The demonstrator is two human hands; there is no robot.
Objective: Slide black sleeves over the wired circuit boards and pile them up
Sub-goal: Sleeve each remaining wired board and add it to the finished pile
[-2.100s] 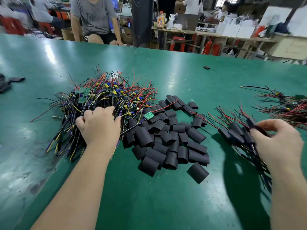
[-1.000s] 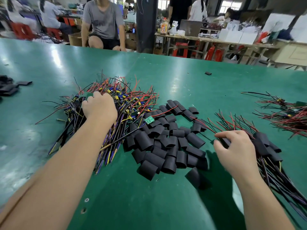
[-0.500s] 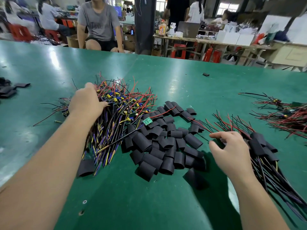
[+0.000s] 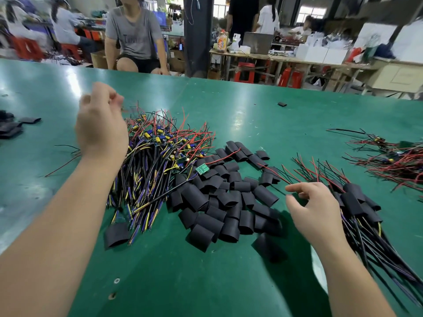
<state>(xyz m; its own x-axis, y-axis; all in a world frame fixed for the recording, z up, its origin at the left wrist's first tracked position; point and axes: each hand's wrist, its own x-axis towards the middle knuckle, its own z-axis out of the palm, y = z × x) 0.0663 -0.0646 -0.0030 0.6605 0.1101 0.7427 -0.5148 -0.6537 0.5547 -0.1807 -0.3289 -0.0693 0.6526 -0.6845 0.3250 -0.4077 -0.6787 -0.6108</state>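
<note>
While the left hand (image 4: 100, 126) blurs, fingers' hold unclear, the right hand (image 4: 313, 209) hangs loose-fingered beside sleeves (image 4: 217, 202); shirt (image 4: 135, 35) lettering illegible.

On table (image 4: 251, 115): heap of unsleeved wired boards (image 4: 160, 156), left of centre; loose sleeves (image 4: 229, 202) touching its right side; sleeved boards (image 4: 357, 202) piled right of those; further wire bundle (image 4: 393, 161) far right; lone sleeve (image 4: 282, 104) behind; few sleeves (image 4: 11, 129) at left edge.
</note>
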